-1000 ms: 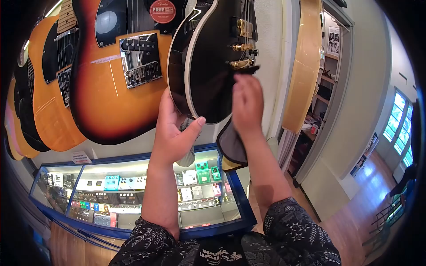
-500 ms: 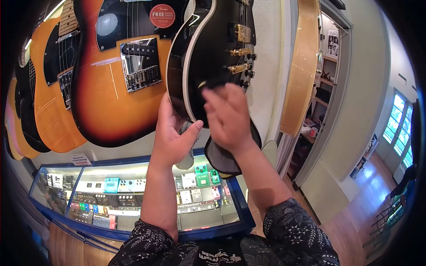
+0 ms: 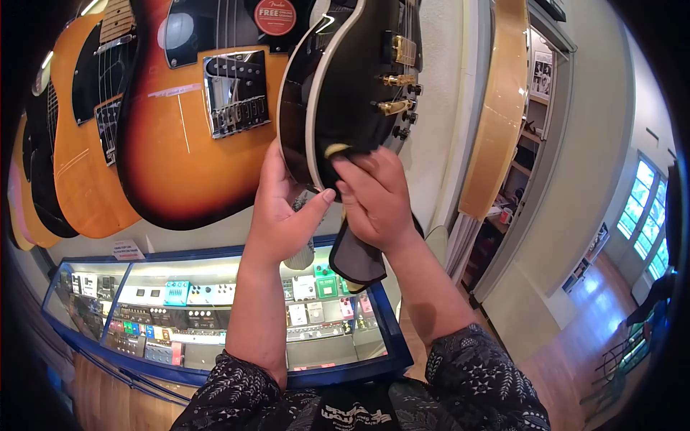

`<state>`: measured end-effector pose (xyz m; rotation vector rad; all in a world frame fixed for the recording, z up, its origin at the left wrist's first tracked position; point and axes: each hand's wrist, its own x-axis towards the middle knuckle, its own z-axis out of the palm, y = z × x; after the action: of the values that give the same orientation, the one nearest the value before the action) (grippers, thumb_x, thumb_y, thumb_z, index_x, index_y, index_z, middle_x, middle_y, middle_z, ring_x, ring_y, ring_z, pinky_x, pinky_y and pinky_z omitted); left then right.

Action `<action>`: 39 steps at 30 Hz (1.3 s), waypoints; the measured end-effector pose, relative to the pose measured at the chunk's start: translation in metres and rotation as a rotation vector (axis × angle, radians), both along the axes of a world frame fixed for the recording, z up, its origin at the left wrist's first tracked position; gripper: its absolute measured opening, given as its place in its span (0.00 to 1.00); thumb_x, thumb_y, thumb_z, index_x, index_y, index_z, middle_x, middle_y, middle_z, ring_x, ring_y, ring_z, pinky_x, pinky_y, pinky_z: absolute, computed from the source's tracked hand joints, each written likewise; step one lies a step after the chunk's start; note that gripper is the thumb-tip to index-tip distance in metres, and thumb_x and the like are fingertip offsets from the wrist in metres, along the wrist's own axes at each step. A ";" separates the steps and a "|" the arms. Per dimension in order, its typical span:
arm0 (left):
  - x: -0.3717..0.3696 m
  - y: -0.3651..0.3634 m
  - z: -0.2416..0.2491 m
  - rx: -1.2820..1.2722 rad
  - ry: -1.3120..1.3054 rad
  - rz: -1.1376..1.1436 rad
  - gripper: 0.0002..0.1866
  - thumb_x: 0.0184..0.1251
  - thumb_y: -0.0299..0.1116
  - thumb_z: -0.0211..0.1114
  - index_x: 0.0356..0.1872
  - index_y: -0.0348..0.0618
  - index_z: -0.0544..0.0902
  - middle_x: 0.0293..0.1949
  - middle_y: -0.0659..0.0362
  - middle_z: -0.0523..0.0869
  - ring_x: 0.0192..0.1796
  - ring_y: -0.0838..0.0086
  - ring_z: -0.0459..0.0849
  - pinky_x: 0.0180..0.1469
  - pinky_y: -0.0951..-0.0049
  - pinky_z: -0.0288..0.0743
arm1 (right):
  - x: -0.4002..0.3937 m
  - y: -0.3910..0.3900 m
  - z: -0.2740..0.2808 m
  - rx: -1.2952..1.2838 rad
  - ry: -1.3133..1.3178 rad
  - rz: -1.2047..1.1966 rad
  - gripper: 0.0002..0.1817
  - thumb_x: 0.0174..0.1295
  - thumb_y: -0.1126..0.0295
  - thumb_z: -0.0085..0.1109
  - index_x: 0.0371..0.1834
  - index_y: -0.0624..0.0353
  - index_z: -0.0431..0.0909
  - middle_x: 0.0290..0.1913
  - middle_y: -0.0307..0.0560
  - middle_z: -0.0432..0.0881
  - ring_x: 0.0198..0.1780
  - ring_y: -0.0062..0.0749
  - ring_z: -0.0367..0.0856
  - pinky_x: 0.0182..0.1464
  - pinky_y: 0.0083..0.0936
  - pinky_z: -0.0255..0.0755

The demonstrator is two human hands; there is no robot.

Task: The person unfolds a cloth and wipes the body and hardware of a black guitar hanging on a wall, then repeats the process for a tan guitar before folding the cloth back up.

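Observation:
A black electric guitar (image 3: 345, 93) with cream edging and gold hardware hangs in front of me, its lower end toward me. My left hand (image 3: 284, 208) grips the guitar's lower left edge, thumb on the near rim and fingers behind the body. A grey patterned cloth (image 3: 302, 255) hangs below that hand. My right hand (image 3: 377, 197) is closed on a dark polishing cloth (image 3: 357, 255) with black and yellow edging, pressed to the lower front of the body. The cloth's grey tail dangles under the wrist.
A sunburst guitar (image 3: 194, 158) hangs close on the left, with an amber guitar (image 3: 86, 165) and others beyond. Below stands a blue-framed glass display case (image 3: 323, 370) of effects pedals. At right are a pale wooden instrument side (image 3: 496, 115) and a doorway with shelves (image 3: 528, 136).
My right hand has shifted slightly down and right with its cloth, its fingers now more curled. My left hand keeps its hold on the guitar. The view has shifted slightly.

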<state>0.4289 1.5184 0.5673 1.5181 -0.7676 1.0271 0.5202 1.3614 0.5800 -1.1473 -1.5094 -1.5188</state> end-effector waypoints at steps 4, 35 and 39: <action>0.000 -0.002 0.001 -0.003 0.001 0.004 0.44 0.68 0.19 0.68 0.83 0.38 0.57 0.71 0.54 0.74 0.72 0.70 0.76 0.75 0.63 0.70 | 0.043 0.004 -0.042 0.190 0.811 0.112 0.15 0.76 0.74 0.57 0.60 0.68 0.83 0.55 0.56 0.84 0.57 0.53 0.82 0.64 0.40 0.74; -0.003 0.001 0.004 0.030 -0.003 0.025 0.45 0.68 0.20 0.69 0.83 0.36 0.56 0.71 0.53 0.74 0.71 0.70 0.75 0.74 0.64 0.70 | 0.039 -0.006 -0.074 0.013 0.479 0.005 0.11 0.76 0.74 0.57 0.54 0.65 0.84 0.54 0.59 0.85 0.57 0.55 0.83 0.65 0.41 0.74; 0.000 0.002 0.002 0.003 -0.010 -0.009 0.45 0.68 0.19 0.69 0.83 0.35 0.55 0.73 0.52 0.73 0.73 0.68 0.75 0.76 0.61 0.68 | 0.060 -0.012 -0.097 0.136 1.205 0.080 0.16 0.83 0.66 0.50 0.59 0.66 0.83 0.57 0.51 0.86 0.60 0.37 0.83 0.67 0.31 0.71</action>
<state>0.4289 1.5209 0.5689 1.5117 -0.7826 1.0287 0.5805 1.3497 0.4828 -1.4688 -0.5864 -0.5745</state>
